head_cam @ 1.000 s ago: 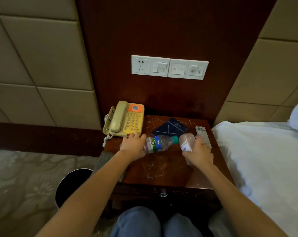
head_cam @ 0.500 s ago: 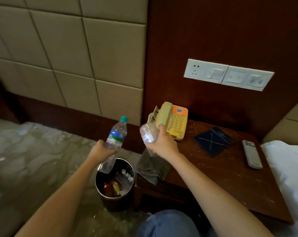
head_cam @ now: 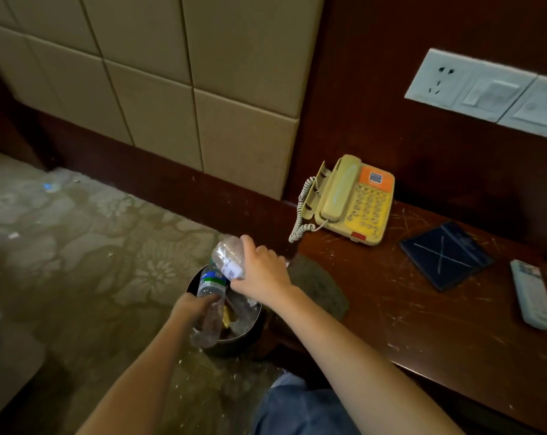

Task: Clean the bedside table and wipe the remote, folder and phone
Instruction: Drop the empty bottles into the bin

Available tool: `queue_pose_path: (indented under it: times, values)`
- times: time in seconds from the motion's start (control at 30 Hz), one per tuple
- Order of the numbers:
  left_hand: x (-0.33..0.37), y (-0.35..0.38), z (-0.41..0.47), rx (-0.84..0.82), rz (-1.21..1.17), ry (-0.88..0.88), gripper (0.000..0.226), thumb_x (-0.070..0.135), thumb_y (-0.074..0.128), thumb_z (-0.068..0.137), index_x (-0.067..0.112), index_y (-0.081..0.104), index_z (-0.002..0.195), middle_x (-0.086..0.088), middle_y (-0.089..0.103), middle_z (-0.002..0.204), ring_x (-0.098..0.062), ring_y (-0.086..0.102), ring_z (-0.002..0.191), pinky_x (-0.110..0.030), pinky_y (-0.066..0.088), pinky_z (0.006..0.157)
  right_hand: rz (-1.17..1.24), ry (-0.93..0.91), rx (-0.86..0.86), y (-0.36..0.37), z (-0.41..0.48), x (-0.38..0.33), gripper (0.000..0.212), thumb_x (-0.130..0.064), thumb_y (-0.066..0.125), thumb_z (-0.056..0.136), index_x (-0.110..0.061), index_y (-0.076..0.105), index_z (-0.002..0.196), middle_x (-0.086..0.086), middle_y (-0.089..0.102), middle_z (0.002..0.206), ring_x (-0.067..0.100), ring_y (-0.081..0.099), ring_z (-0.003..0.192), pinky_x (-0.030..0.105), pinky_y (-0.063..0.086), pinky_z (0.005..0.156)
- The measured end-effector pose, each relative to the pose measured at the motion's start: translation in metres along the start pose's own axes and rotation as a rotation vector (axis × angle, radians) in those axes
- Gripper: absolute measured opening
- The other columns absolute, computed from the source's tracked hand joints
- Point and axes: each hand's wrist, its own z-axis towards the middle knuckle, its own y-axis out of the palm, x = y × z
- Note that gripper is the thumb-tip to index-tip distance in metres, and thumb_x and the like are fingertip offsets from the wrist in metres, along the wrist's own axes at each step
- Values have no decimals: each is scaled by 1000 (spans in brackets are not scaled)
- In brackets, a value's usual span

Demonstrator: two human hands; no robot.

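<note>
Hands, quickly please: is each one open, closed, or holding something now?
Left hand: grips the blue-green labelled bottle over the bin.
Right hand: grips the other clear bottle.

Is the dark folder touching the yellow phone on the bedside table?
Apart. The head view shows bare scratched table between the folder and the phone.

Hotel room, likely — bedside table (head_cam: 422, 324), corded phone (head_cam: 353, 199), padded wall (head_cam: 159, 89).
</note>
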Motion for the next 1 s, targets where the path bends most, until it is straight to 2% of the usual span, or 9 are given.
queue_pose_path:
  times: [0.07, 0.2, 0.27, 0.47, 0.63, 0.7, 0.77, 0.87, 1.0]
  values:
    - [-11, 6, 14, 2, -44, -59, 43, 38, 75, 77, -3, 59, 74, -24, 66, 79, -35, 67, 81, -40, 55, 79, -6, -13, -52, 13, 8, 3, 88, -40, 65, 83, -16, 11, 148, 20, 44, 135, 36, 43, 123, 48, 33, 100]
    - [-32, 20, 47, -43, -246, -197, 62, 30, 80, 73, -12, 59, 113, -31, 64, 104, -37, 64, 87, -45, 53, 80, -42, -21, -137, 29, 20, 11, 88, -39, 67, 82, -18, 11, 148, 20, 44, 135, 35, 43, 124, 50, 31, 102]
    - [-35, 28, 56, -92, -307, -269, 62, 25, 79, 74, -11, 56, 118, -31, 63, 111, -37, 64, 86, -43, 51, 74, -58, -14, -157, 34, 25, 15, 88, -38, 68, 82, -18, 13, 147, 19, 45, 134, 36, 44, 123, 51, 30, 103]
    - [-49, 48, 88, -11, -290, -297, 55, 15, 82, 70, -10, 59, 114, -30, 64, 107, -43, 63, 98, -53, 50, 90, -85, 3, -234, 44, 35, 21, 86, -38, 67, 82, -17, 14, 147, 20, 45, 134, 37, 42, 124, 49, 29, 103]
    - [-30, 44, 71, 127, -222, -255, 57, 21, 79, 74, -9, 56, 116, -30, 61, 115, -41, 59, 107, -43, 48, 92, -109, 20, -264, 48, 37, 25, 88, -40, 65, 84, -16, 11, 149, 22, 42, 138, 38, 40, 127, 51, 29, 106]
    - [-11, 40, 53, 220, -262, -164, 35, 25, 66, 85, -7, 63, 100, -29, 64, 103, -40, 60, 99, -45, 48, 92, -100, 35, -259, 48, 38, 25, 89, -42, 66, 84, -17, 10, 149, 22, 43, 138, 38, 42, 126, 51, 32, 105]
    - [9, 37, 28, 266, -474, -57, 33, 27, 54, 93, -4, 63, 83, -24, 65, 88, -36, 61, 88, -44, 49, 87, -84, 68, -254, 49, 39, 25, 90, -42, 66, 83, -17, 10, 149, 22, 43, 138, 38, 42, 126, 50, 33, 104]
    - [32, 34, -2, -41, -761, -4, 49, 51, 49, 92, 4, 63, 96, -14, 67, 94, -28, 61, 86, -38, 49, 75, -28, 140, -243, 51, 43, 24, 90, -43, 66, 83, -18, 9, 148, 20, 49, 134, 35, 48, 122, 49, 37, 102]
    - [42, 29, -16, -321, -619, 59, 48, 54, 58, 84, 8, 66, 97, -12, 68, 97, -25, 62, 88, -32, 49, 73, 65, 155, -226, 50, 45, 23, 86, -41, 65, 83, -19, 11, 146, 16, 55, 126, 32, 55, 113, 48, 45, 95]
